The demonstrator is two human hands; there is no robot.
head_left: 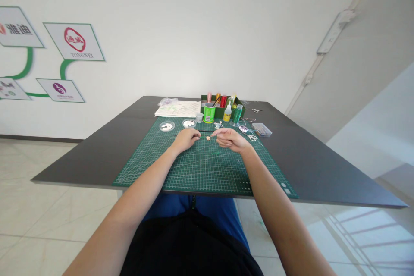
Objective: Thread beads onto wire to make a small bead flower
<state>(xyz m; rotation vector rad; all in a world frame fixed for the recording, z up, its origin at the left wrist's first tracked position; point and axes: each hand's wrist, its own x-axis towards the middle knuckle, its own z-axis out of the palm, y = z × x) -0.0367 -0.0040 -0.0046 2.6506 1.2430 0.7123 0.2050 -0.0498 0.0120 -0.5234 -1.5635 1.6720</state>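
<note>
My left hand (186,139) rests over the green cutting mat (200,172), thumb and fingers pinched together on what looks like a thin green stem. At the stem's far end is a small pale peach piece (208,138), perhaps a flower. My right hand (232,139) is on the other side of this piece, its index finger and thumb close to it and the other fingers curled in. Whether a fine thread runs between the right fingertips is too small to tell. Just behind the hands lies a thin dark rod (207,130).
Behind the hands stand two shallow dishes (174,127) with white pieces, a white jar (199,117), a green can (209,113), a glue bottle (227,114), green thread spool (238,113) and a green box (248,111). White scissors (252,138) and a clear case (262,130) lie right.
</note>
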